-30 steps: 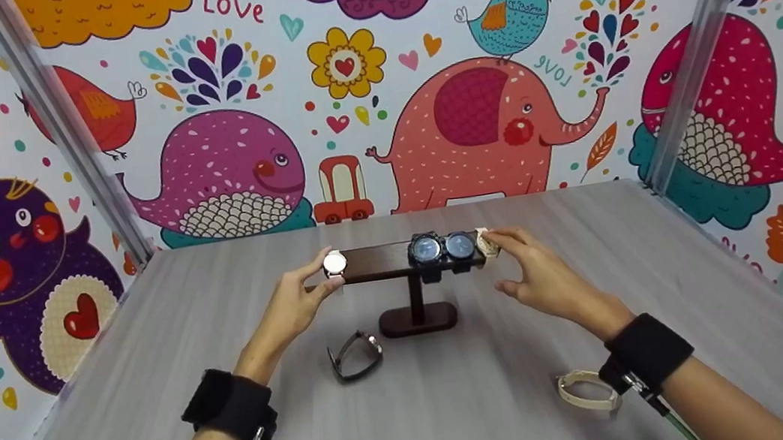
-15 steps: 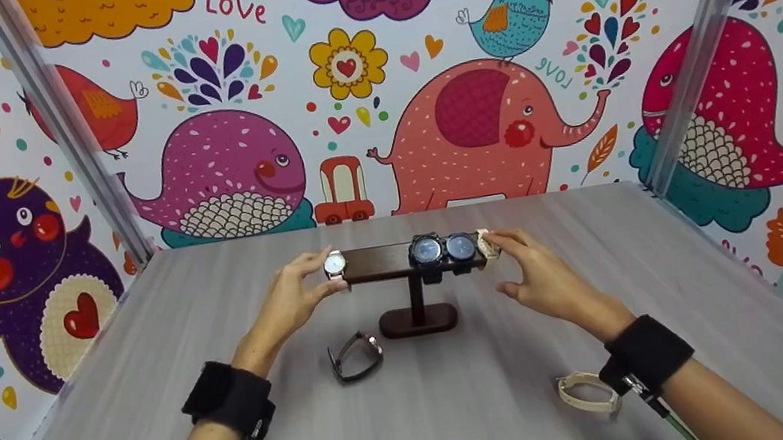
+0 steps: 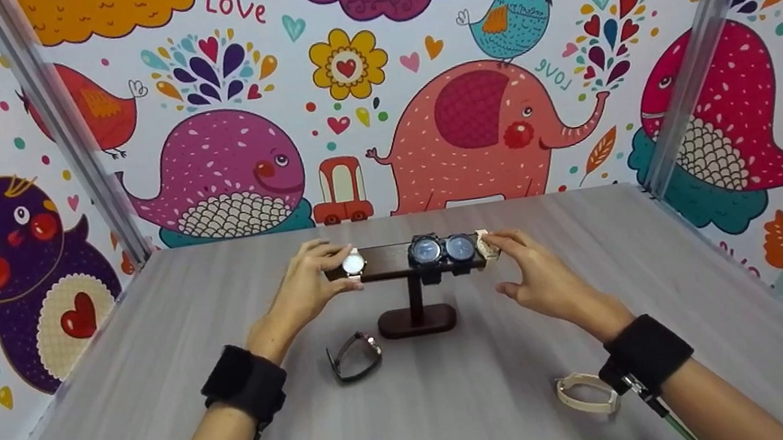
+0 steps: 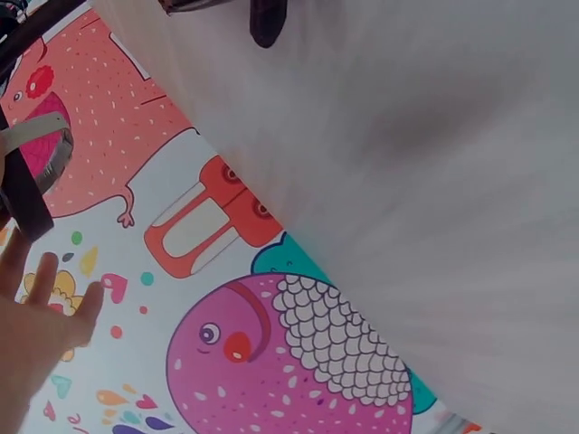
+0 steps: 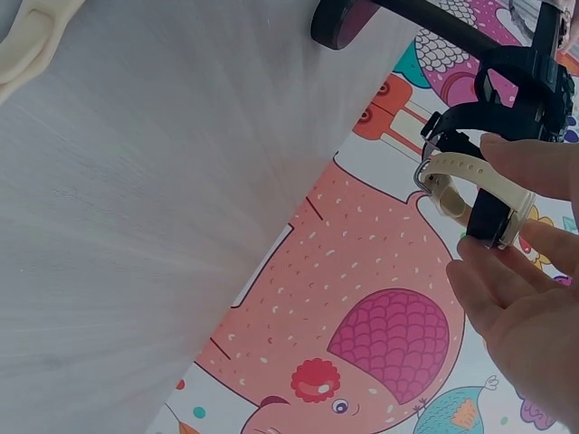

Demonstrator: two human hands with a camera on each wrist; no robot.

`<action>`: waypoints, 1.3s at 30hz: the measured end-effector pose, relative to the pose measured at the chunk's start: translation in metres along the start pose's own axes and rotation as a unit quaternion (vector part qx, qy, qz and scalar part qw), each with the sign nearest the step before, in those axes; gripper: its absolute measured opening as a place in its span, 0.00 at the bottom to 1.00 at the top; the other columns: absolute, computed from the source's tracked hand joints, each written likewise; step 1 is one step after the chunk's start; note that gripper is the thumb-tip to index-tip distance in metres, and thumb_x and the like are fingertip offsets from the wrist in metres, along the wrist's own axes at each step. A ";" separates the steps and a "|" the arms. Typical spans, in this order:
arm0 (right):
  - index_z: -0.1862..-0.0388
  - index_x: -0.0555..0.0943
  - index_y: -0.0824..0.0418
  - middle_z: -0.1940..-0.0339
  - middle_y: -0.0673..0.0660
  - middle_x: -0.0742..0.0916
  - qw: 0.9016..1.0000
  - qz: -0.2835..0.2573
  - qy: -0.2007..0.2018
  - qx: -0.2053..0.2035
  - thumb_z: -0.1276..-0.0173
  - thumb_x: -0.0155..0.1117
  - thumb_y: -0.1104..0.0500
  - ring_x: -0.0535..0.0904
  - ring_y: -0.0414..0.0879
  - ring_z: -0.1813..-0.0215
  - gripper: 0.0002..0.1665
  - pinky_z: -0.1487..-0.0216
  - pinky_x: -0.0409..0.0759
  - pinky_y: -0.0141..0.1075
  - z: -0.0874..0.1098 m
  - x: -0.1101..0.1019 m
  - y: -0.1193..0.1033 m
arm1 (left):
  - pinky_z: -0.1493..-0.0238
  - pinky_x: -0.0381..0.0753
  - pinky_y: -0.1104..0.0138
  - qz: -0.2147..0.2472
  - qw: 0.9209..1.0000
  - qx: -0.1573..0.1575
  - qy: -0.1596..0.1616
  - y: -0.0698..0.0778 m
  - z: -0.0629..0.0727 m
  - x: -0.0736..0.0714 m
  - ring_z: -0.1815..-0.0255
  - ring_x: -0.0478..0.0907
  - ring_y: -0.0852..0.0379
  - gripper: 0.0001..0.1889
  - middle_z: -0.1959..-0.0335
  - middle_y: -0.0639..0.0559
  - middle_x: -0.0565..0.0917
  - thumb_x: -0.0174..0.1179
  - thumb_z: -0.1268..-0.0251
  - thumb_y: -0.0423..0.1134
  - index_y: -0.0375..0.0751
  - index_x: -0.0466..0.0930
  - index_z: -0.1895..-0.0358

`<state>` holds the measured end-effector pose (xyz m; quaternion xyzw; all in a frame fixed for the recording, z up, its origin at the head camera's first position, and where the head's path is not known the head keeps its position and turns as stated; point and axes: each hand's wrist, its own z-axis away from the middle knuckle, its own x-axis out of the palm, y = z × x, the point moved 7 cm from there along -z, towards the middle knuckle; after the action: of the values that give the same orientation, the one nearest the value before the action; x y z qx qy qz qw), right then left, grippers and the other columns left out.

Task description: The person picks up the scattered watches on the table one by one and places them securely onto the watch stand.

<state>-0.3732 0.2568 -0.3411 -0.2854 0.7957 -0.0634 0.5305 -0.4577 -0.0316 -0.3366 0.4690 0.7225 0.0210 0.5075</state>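
A dark wooden T-shaped watch stand (image 3: pixel 383 257) stands upright on the table. My left hand (image 3: pixel 303 284) pinches a wristwatch with a white face and pale strap (image 3: pixel 353 264) near the bar's left end, thumb below and fingers above. Two dark wristwatches sit around the bar right of centre, one bulky (image 3: pixel 426 249) and one smaller (image 3: pixel 460 247). A cream wristwatch (image 3: pixel 487 245) rings the right end, where my right hand (image 3: pixel 549 281) touches with its fingertips. Its thumb hangs apart below. In the right wrist view the cream strap (image 5: pixel 461 165) is seen looped round the bar.
On the grey table (image 3: pixel 461 407), a dark-strapped watch (image 3: pixel 356 361) lies on its side in front of the stand. A cream strap loop (image 3: pixel 587 395) lies beside my right wrist. Patterned walls (image 3: pixel 349 127) close in the back and sides.
My left hand has slid the white-faced watch rightward from the bar's left tip, baring the end of the wood. My right hand has stayed in place.
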 end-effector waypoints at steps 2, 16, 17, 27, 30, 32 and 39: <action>0.28 0.71 0.64 0.33 0.66 0.77 1.000 -0.001 0.000 0.000 0.45 0.74 0.72 0.77 0.61 0.35 0.44 0.34 0.78 0.56 0.000 0.000 0.000 | 0.30 0.67 0.41 -0.009 1.000 0.003 0.004 0.004 -0.002 0.003 0.31 0.70 0.37 0.31 0.41 0.39 0.84 0.77 0.52 0.41 0.35 0.81 0.41; 0.29 0.71 0.65 0.34 0.66 0.77 1.000 0.003 0.004 -0.006 0.46 0.74 0.72 0.77 0.61 0.34 0.44 0.35 0.78 0.56 0.002 0.000 0.002 | 0.27 0.60 0.38 -0.054 0.998 -0.004 -0.037 0.025 -0.019 0.022 0.29 0.68 0.40 0.31 0.42 0.41 0.85 0.78 0.54 0.45 0.39 0.84 0.43; 0.29 0.71 0.66 0.34 0.66 0.77 1.000 0.004 0.004 -0.007 0.46 0.74 0.73 0.77 0.61 0.35 0.44 0.35 0.78 0.56 0.002 0.000 0.002 | 0.26 0.59 0.38 -0.054 0.998 -0.003 -0.038 0.027 -0.020 0.024 0.29 0.68 0.41 0.31 0.42 0.41 0.85 0.78 0.54 0.45 0.39 0.85 0.43; 0.28 0.71 0.65 0.33 0.66 0.76 1.000 -0.004 0.002 -0.007 0.46 0.74 0.73 0.77 0.60 0.35 0.44 0.34 0.78 0.56 0.002 0.001 0.001 | 0.26 0.58 0.37 -0.054 0.997 -0.008 -0.051 0.037 -0.027 0.037 0.28 0.68 0.41 0.32 0.41 0.42 0.84 0.78 0.54 0.46 0.41 0.84 0.42; 0.28 0.70 0.65 0.33 0.66 0.76 1.000 -0.003 0.002 -0.007 0.46 0.74 0.73 0.77 0.60 0.35 0.44 0.34 0.78 0.55 0.002 0.000 0.000 | 0.26 0.57 0.38 -0.049 0.997 -0.013 -0.051 0.038 -0.029 0.038 0.28 0.67 0.41 0.32 0.41 0.43 0.84 0.79 0.54 0.45 0.41 0.84 0.42; 0.28 0.70 0.64 0.33 0.66 0.76 1.000 0.000 0.003 -0.006 0.46 0.74 0.73 0.77 0.61 0.34 0.45 0.34 0.78 0.56 0.001 0.000 0.000 | 0.26 0.58 0.39 -0.049 0.997 -0.013 -0.050 0.038 -0.029 0.037 0.28 0.68 0.41 0.32 0.41 0.43 0.84 0.79 0.54 0.45 0.41 0.84 0.42; 0.27 0.69 0.64 0.31 0.66 0.75 1.000 -0.002 -0.009 -0.002 0.44 0.73 0.73 0.76 0.61 0.32 0.44 0.34 0.77 0.57 0.002 0.000 0.001 | 0.25 0.55 0.37 -0.040 0.998 -0.014 -0.049 0.037 -0.028 0.038 0.27 0.67 0.41 0.32 0.41 0.42 0.84 0.78 0.53 0.45 0.40 0.83 0.41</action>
<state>-0.3720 0.2575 -0.3422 -0.2892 0.7905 -0.0603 0.5364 -0.4562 0.0282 -0.3316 0.4328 0.7149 -0.0120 0.5490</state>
